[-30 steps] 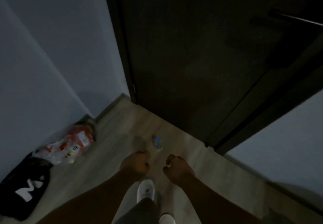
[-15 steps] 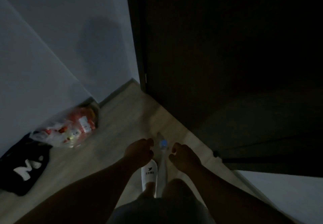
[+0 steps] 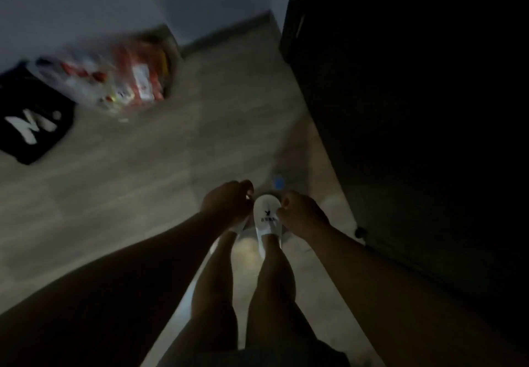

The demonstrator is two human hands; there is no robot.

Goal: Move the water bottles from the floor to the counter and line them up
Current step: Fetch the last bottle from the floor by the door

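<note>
The room is dim and the picture is blurred. A clear water bottle with a blue cap (image 3: 278,182) stands on the wooden floor, just ahead of my feet and close to the dark door. My left hand (image 3: 229,205) hangs above the floor to the bottle's left, its fingers curled with nothing in them. My right hand (image 3: 302,213) is below and right of the cap, fingers curled too and holding nothing. Neither hand touches the bottle. Only the cap and a faint outline of the bottle show.
A dark door (image 3: 415,109) fills the right side, with a doorstop (image 3: 360,232) at its base. In the far left corner lie a plastic bag of red and white packets (image 3: 120,80) and a black bag with white letters (image 3: 31,120). I wear white slippers (image 3: 267,217).
My view has swung down and to the right, so the bags and door shifted. The bottle now lies close in front of my feet, and both hands have come lower towards it.
</note>
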